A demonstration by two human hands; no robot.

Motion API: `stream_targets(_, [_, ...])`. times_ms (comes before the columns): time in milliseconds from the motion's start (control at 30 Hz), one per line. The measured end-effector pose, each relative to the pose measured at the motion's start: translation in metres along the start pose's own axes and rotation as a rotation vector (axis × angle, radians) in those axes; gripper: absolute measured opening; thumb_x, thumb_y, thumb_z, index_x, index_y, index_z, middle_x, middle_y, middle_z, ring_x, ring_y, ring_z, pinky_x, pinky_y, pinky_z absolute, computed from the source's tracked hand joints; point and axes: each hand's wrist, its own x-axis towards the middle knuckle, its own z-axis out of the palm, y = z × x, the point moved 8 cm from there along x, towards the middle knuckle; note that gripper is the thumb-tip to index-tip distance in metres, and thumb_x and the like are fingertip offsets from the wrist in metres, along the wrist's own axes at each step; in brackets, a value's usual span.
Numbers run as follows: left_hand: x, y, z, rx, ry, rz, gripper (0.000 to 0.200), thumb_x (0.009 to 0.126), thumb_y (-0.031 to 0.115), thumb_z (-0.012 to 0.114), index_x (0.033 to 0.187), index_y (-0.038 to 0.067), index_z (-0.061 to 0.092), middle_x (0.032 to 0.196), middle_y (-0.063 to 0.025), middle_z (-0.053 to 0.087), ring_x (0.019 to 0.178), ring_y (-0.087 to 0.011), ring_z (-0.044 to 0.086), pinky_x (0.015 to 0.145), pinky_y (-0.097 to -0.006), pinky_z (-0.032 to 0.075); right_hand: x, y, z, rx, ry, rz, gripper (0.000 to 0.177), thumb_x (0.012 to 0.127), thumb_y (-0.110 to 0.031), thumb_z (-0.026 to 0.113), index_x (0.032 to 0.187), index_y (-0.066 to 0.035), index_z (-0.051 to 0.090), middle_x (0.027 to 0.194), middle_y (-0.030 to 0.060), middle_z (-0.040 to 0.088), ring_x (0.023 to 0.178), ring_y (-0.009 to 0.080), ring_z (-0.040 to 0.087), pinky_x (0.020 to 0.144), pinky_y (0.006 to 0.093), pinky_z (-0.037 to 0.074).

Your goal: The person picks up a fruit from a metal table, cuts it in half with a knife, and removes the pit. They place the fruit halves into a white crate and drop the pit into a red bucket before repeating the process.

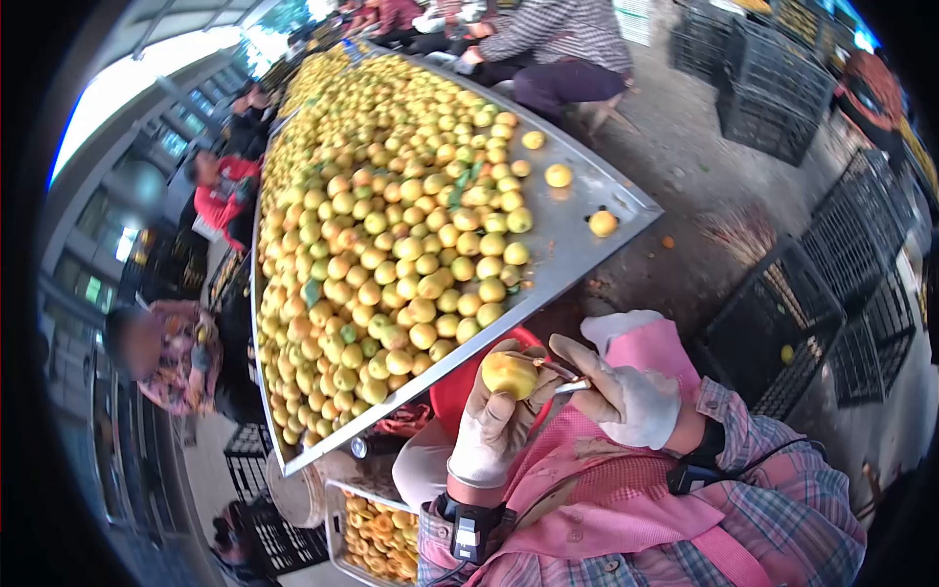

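Observation:
My left hand (489,421), in a pale glove, is closed round a yellow apricot (509,374) above my lap. Close by on its right, my right hand (631,403), gloved too, pinches a small knife (573,385). A short silvery part of it shows between the fingers, and its thin brown part points toward the apricot. The fingertips of both hands nearly meet at the fruit's right side. Behind the left hand, the rim of a red basin (452,391) shows below the table edge.
A large metal table (587,181) heaped with apricots (391,264) stretches away ahead. Cut orange fruit fills a white crate (337,519) at lower left. Black crates (773,323) stand on the right. Co-workers sit along both sides, one in a striped top (567,39).

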Motion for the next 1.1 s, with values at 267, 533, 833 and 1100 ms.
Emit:
stream_targets(267, [-0.031,0.045,-0.035,0.155,0.138,0.178,0.082,0.084,0.039,0.073,0.143,0.003,0.031,0.131,-0.0096,0.05,0.119,-0.0193,0.052,0.104,-0.0329,0.042,0.042,-0.019,0.05,-0.008,-0.089,-0.066,0.064,0.098,-0.027,0.049,0.15,-0.006,0.018,0.12,0.0204,0.06,0.081,0.0386,0.066,0.066,0.0447,0.052])
stream_targets(533, [-0.034,0.053,-0.041,0.261,0.154,0.179,0.087,0.084,0.048,0.071,0.143,0.0,0.03,0.126,-0.008,0.052,0.116,-0.0169,0.051,0.101,-0.0293,0.04,0.053,-0.028,0.057,-0.166,-0.189,0.007,0.061,0.098,-0.025,0.051,0.148,-0.002,0.025,0.124,0.0234,0.057,0.093,0.0376,0.066,0.072,0.0395,0.053])
stream_targets(833, [-0.034,0.062,-0.029,0.438,0.112,0.173,0.083,0.084,0.039,0.073,0.143,-0.001,0.029,0.124,-0.0068,0.052,0.111,-0.0147,0.052,0.096,-0.027,0.043,0.055,-0.036,0.058,-0.228,-0.114,-0.074,0.058,0.097,-0.023,0.05,0.145,0.002,0.028,0.118,0.0231,0.06,0.086,0.0372,0.066,0.069,0.0399,0.053])
stream_targets(1100, [-0.026,0.045,-0.03,0.267,0.149,0.201,0.08,0.087,0.037,0.072,0.143,0.0,0.03,0.125,-0.0061,0.052,0.112,-0.014,0.052,0.097,-0.0273,0.042,0.063,-0.028,0.052,-0.177,-0.028,-0.193,0.065,0.091,-0.019,0.057,0.146,-0.001,0.026,0.104,0.0204,0.065,0.069,0.0378,0.065,0.058,0.0432,0.052])
